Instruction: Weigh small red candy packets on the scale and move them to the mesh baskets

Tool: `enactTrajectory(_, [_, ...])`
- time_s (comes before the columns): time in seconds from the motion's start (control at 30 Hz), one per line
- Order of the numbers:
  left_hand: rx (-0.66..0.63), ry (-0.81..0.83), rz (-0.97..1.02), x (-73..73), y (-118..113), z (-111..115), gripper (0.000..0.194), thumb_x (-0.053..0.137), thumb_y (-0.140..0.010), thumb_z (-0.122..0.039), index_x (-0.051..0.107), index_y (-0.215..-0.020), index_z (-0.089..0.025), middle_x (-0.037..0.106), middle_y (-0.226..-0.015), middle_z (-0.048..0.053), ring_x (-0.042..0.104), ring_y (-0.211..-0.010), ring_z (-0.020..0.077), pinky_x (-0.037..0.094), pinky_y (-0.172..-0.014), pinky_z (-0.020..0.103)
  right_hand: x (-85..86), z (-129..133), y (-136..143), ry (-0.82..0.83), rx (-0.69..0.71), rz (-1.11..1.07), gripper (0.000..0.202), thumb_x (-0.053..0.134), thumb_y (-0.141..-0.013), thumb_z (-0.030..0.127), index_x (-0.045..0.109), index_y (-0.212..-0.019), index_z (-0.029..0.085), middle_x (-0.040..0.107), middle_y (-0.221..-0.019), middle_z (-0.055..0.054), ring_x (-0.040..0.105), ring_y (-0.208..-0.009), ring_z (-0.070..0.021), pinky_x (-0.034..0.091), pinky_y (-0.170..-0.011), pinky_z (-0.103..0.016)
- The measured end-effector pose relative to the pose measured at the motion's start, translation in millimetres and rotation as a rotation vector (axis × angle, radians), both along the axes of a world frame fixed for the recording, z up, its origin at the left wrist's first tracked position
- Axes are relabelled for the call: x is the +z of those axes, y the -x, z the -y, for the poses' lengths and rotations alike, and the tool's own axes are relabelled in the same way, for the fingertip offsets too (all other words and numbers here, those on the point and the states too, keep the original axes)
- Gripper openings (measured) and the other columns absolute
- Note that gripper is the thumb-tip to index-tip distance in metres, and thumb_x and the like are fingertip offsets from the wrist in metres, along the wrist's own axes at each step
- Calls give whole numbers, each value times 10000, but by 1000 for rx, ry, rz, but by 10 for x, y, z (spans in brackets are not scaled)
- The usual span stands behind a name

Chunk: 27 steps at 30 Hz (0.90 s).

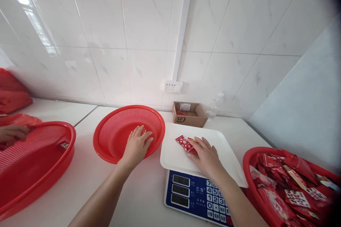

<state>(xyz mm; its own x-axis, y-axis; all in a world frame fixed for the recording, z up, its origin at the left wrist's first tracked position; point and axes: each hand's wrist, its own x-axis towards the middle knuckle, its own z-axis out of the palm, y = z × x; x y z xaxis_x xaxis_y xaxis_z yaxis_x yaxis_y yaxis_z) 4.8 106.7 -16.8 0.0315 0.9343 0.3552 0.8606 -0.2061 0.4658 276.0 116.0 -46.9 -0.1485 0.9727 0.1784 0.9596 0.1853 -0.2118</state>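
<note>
My left hand (pixel 137 145) reaches over the middle red mesh basket (pixel 129 107), its fingers curled around a small red-and-white packet (pixel 144 131) that shows only in part. On the white tray (pixel 170 156) of a digital scale (pixel 191 198), my right hand (pixel 204 154) has its fingers closed over small red packets. A red packet with white dots (pixel 183 143) lies there at the fingertips. Beside it, another red packet (pixel 194 145) with a yellow edge is partly hidden beneath the fingers.
At the right stands a red basket (pixel 246 159) full of red packets. By the wall are an open cardboard box (pixel 189 118) and a clear plastic bottle (pixel 213 108). Another person's hand (pixel 13 134) is over a red basket (pixel 70 142) at the left, near red bags (pixel 13 92).
</note>
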Motion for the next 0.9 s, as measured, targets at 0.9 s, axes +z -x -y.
enactTrajectory(0.9, [-539, 361, 1015, -16, -972, 219, 425, 400, -917, -551, 539, -1037, -167, 606, -934, 59, 580, -816, 169, 501, -678, 293, 291, 358, 30, -204, -56, -784, 428, 398, -874, 535, 652, -1047, 237, 703, -1088, -56, 649, -1006, -219, 538, -840, -345])
